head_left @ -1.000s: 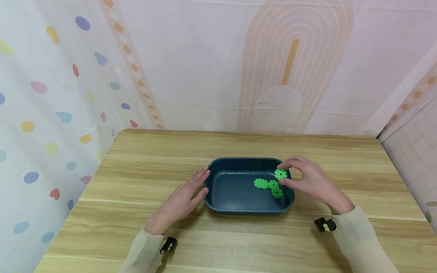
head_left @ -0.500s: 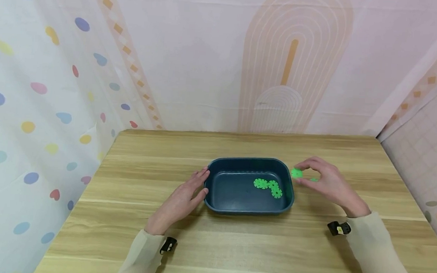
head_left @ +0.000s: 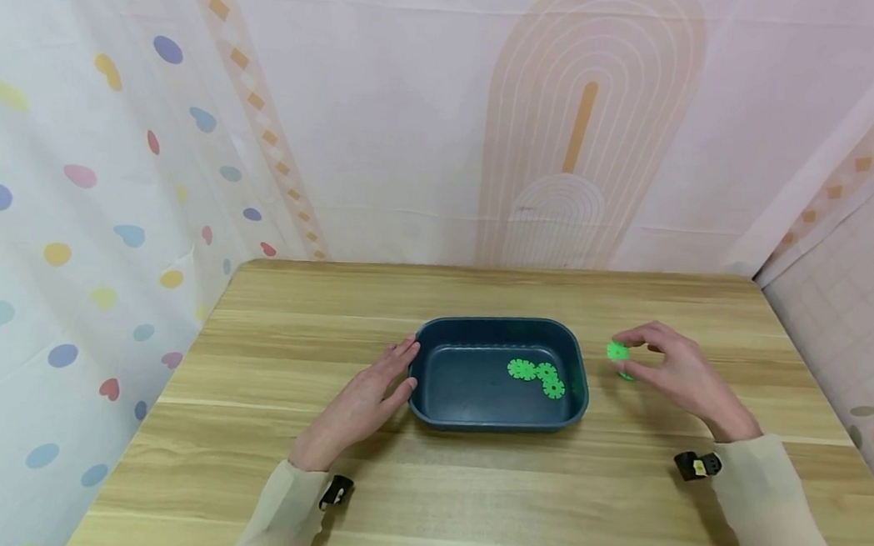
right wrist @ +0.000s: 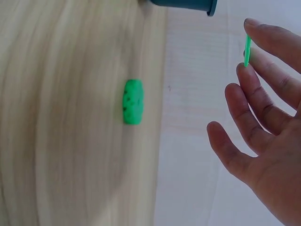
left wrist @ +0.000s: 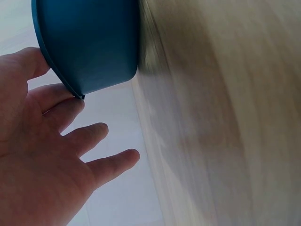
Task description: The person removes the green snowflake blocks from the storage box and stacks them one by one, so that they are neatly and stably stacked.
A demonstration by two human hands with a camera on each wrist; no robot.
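Observation:
My right hand (head_left: 675, 367) pinches a green notched disc (head_left: 617, 352) by its edges, just right of the dark blue tray (head_left: 465, 425). Edge-on, that disc is a thin green strip in the right wrist view, with the other fingers spread loosely. Below it on the table lies a green piece (right wrist: 133, 101), thicker than a single disc and partly covered by the hand in the head view. Several green discs (head_left: 524, 370) lie inside the tray toward its right side. The left hand (head_left: 357, 406) rests its extended fingertips against the tray's left rim.
The wooden table (head_left: 468, 500) runs under the tray and both forearms. A patterned curtain (head_left: 415, 138) hangs behind its far edge, and a spotted curtain (head_left: 91, 285) hangs along the left.
My right hand has moved right with the pinched disc, from over the tray's right end to above the green piece on the table. The left hand and tray have stayed put.

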